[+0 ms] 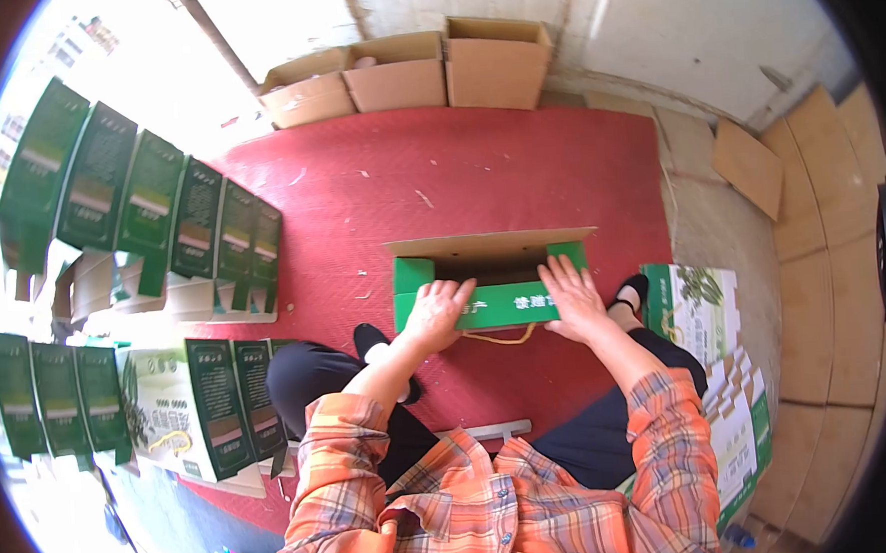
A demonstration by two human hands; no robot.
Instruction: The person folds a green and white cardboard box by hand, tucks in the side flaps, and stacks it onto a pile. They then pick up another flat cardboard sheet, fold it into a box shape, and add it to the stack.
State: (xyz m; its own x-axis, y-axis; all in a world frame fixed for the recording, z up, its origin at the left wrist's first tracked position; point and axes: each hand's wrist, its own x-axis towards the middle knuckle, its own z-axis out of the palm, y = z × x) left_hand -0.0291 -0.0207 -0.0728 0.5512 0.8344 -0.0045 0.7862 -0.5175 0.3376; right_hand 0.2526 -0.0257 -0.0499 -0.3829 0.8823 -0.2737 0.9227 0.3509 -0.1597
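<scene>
Red mat [478,175] on concrete [726,237]; left hand [437,312] and right hand [572,298] lie flat, unclenched, on green box [509,301].

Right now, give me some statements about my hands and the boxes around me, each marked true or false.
1. The left hand and right hand both rest on the green box. True.
2. The mat under it is blue. False: it is red.
3. Green cartons stand in rows on the left. True.
4. The brown cardboard boxes at the far edge are closed. False: their tops are open.
</scene>
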